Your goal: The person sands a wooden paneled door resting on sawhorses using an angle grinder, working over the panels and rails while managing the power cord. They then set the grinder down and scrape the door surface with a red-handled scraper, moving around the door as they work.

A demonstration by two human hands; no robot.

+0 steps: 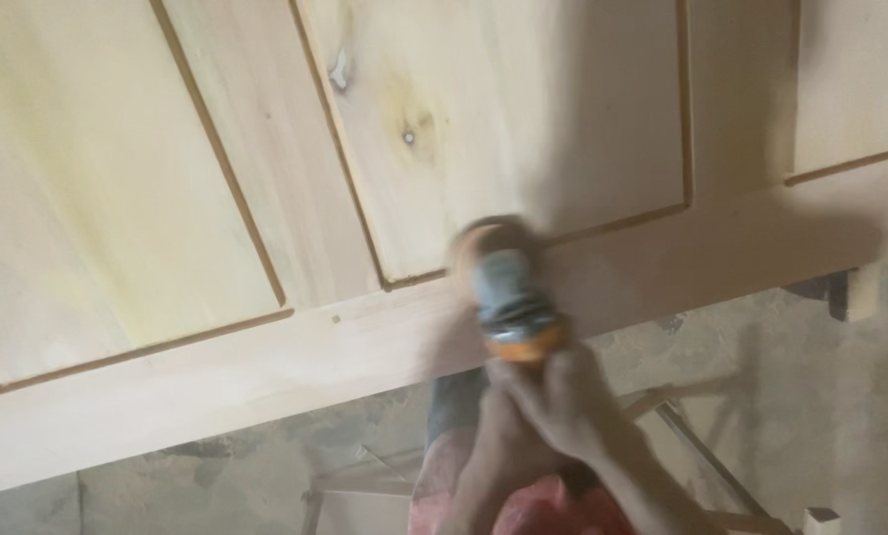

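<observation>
A pale wooden panelled door (266,357) lies flat and fills the upper part of the view, with recessed panels outlined by dark grooves. An orange and grey power sander (503,292) rests on the door's near rail, blurred by motion. My right hand (563,401) grips its rear end. My left hand (494,436) is closed beside and under the right one on the tool's body. Both forearms run down to the bottom edge.
Below the door's near edge lies a dusty concrete floor (791,396). Thin wooden strips (692,446) and a small wood block (821,520) lie on it. A support piece (860,292) shows under the door at the right.
</observation>
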